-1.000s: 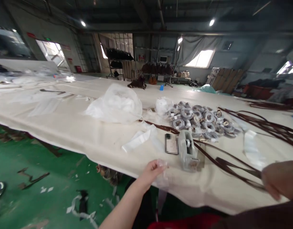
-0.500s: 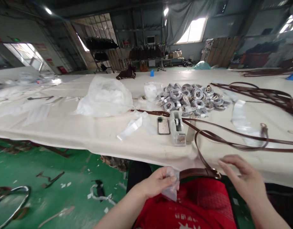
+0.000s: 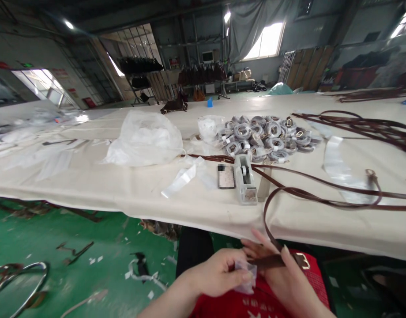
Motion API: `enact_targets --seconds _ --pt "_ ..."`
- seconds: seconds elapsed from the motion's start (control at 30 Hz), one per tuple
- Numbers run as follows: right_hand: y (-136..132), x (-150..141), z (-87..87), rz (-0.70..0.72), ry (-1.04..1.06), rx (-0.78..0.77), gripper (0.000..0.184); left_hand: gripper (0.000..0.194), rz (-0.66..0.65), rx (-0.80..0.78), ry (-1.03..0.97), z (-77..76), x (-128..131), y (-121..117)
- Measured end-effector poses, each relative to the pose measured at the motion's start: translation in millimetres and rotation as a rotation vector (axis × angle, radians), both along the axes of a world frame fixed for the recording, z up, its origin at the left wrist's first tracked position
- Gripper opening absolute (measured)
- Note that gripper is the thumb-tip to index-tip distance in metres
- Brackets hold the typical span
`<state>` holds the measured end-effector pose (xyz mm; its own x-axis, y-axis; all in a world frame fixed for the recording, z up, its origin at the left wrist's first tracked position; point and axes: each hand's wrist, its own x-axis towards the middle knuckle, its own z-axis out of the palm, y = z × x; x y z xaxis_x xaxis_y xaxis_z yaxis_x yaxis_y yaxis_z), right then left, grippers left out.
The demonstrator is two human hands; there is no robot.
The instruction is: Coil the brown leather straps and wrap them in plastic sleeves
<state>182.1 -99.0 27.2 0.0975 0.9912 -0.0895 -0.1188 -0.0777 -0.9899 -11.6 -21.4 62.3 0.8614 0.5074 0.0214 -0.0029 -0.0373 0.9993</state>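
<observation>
My left hand (image 3: 219,276) pinches a small clear plastic sleeve (image 3: 246,276) over my lap, at the end of a brown leather strap (image 3: 272,212). My right hand (image 3: 279,274) lies under and around that strap end, fingers curled on it, just beside its gold buckle (image 3: 304,260). The strap loops up onto the cream-covered table (image 3: 123,190) and runs off to the right. A grey tape dispenser (image 3: 245,179) stands near the table edge above my hands.
A heap of coiled grey wrapped straps (image 3: 265,137) lies behind the dispenser, a clear plastic bag (image 3: 145,139) to its left, more brown straps (image 3: 365,126) at the right. Loose plastic strips (image 3: 338,170) lie on the cloth. The green floor (image 3: 40,247) holds scraps.
The view tilted down slightly. My right hand moved left onto the strap end and took hold of it; my left hand brought the plastic sleeve against the strap tip.
</observation>
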Motion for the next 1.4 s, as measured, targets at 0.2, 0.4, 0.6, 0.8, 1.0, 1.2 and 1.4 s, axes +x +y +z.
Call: enact_targets --seconds 0.2,0.4,0.6,0.8,1.0,1.2,1.4 --pt "21.0 35.7 18.1 0.082 -0.362 -0.145 0.040 0.033 -0.009 0.361 0.097 -4.8 0.9 -2.8" --pt "25.1 33.9 27.8 0.278 -0.655 -0.104 0.042 0.021 -0.051 0.421 0.171 -6.9 3.2 -4.6" --pt "29.4 32.0 17.0 0.250 -0.863 0.112 0.035 0.020 0.016 0.389 0.277 -11.3 11.2 -9.1" --pt "24.1 19.7 15.8 0.193 -0.634 0.054 0.042 0.019 0.139 0.335 0.157 -12.3 20.3 -12.8" --pt "16.8 39.3 23.7 -0.155 -0.325 -0.130 0.048 0.020 0.191 0.330 0.196 -8.4 18.3 -7.3" --pt "19.6 45.3 45.1 -0.072 -0.486 -0.002 0.054 0.020 0.112 0.308 0.249 -4.7 18.9 -6.2" --pt "17.4 45.9 49.7 -0.056 -0.451 -0.056 0.050 0.022 0.128 0.292 0.207 -5.0 20.7 -7.8"
